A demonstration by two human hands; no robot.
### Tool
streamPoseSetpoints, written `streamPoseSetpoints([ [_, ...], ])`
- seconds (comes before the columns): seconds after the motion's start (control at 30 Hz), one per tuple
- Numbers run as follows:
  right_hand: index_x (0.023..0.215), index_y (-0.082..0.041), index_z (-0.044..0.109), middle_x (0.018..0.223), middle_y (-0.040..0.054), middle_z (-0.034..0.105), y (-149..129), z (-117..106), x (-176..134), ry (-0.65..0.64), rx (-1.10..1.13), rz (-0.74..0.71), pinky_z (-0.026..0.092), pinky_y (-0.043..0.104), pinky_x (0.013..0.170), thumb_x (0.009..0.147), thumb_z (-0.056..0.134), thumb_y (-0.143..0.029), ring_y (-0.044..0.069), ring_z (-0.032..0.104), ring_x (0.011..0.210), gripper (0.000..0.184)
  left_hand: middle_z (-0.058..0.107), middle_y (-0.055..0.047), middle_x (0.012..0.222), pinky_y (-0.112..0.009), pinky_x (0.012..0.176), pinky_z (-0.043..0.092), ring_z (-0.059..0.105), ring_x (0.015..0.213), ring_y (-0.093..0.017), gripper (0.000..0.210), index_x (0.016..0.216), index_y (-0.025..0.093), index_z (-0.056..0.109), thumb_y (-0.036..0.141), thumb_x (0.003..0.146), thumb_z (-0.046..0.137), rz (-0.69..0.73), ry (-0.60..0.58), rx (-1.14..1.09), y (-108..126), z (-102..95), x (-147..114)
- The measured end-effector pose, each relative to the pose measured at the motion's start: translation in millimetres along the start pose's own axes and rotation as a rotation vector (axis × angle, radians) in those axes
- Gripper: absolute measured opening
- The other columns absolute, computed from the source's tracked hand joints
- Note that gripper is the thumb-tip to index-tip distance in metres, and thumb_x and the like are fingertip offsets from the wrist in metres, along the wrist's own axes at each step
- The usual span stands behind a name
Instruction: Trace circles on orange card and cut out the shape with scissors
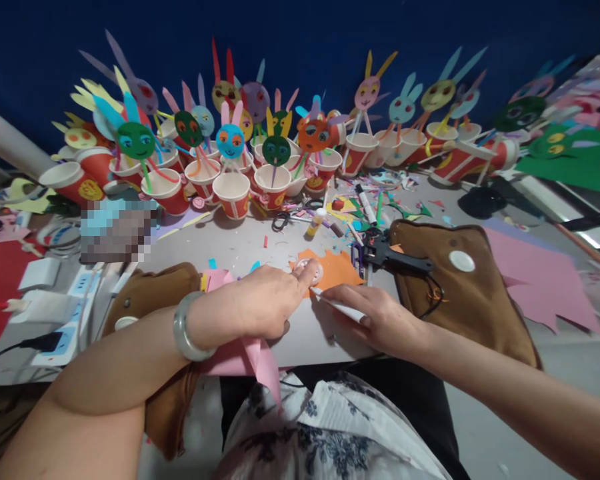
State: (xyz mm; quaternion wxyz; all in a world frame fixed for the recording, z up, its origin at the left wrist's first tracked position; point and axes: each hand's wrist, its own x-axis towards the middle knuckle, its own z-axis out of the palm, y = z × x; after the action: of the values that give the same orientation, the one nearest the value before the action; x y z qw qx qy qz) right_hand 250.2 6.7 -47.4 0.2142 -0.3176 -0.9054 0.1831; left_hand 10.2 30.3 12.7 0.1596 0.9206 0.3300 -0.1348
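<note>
My left hand [260, 300], with a pale bangle at its wrist, presses a small round whitish disc [316, 269] down with its fingertips. The disc lies on a jagged-edged piece of orange paper [337, 267]. My right hand [380, 313] is closed round a slim white pen [347, 309], whose tip points at the near edge of the disc. Under my left wrist is a sheet of pink paper [230, 357], one corner hanging over the table edge. A black-handled glue gun [400, 257] lies just right of the orange paper.
Behind stand several paper cups [231, 193] with rabbit-faced paper figures [231, 141] on straws. Scissors [283, 220], a glue stick [316, 221], a marker [366, 203] and paper scraps lie between. Brown cushions [460, 293] flank my arms; a power strip [70, 333] sits left.
</note>
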Motion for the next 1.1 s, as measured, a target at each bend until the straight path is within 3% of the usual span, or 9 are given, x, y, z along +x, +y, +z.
streamPoseSetpoints([
  [0.27,0.099,-0.021,0.069,0.086,0.0055,0.077,9.6,-20.0,0.3,0.057,0.092,0.235,0.054,0.024,0.065,0.096,0.056,-0.029,0.016,0.072,0.071,0.016,0.074,-0.015,0.093,-0.033,0.063,0.044,0.069,0.079,-0.029,0.093,0.154,0.004,0.016,0.018,0.073,0.061,-0.012,-0.019,0.029,1.8,-2.8,-1.0],
  [0.4,0.088,-0.020,0.072,0.082,0.0055,0.075,17.0,-22.3,6.8,0.182,0.199,0.427,0.051,0.024,0.056,0.094,0.058,-0.039,0.017,0.069,0.067,0.024,0.074,-0.016,0.096,-0.033,0.063,0.045,0.069,0.081,-0.028,0.090,0.154,0.004,0.017,0.017,0.075,0.058,-0.012,-0.019,0.027,1.4,-1.3,-0.7],
  [0.5,0.085,-0.019,0.072,0.077,0.0052,0.074,22.2,-20.3,12.4,0.260,0.211,0.494,0.047,0.024,0.050,0.092,0.062,-0.042,0.016,0.065,0.061,0.026,0.073,-0.016,0.099,-0.032,0.063,0.045,0.069,0.082,-0.028,0.094,0.155,0.002,0.013,0.016,0.074,0.057,0.003,0.004,0.022,0.8,1.1,0.2],
  [0.73,0.089,-0.018,0.071,0.077,0.0047,0.074,17.5,-13.6,19.0,0.208,0.177,0.442,0.047,0.025,0.054,0.093,0.059,-0.040,0.015,0.065,0.061,0.026,0.073,-0.016,0.100,-0.033,0.063,0.045,0.070,0.081,-0.028,0.093,0.156,0.005,0.014,0.017,0.075,0.058,-0.027,-0.006,0.039,1.3,1.0,-0.9],
  [1.1,0.095,-0.019,0.066,0.074,0.0024,0.074,-11.2,0.0,-4.1,0.176,0.059,0.301,0.048,0.021,0.054,0.097,0.055,-0.028,0.012,0.066,0.057,0.015,0.072,-0.016,0.101,-0.033,0.066,0.046,0.070,0.083,-0.029,0.096,0.156,0.006,0.007,0.019,0.076,0.060,-0.021,-0.035,0.033,0.8,1.5,0.9],
])
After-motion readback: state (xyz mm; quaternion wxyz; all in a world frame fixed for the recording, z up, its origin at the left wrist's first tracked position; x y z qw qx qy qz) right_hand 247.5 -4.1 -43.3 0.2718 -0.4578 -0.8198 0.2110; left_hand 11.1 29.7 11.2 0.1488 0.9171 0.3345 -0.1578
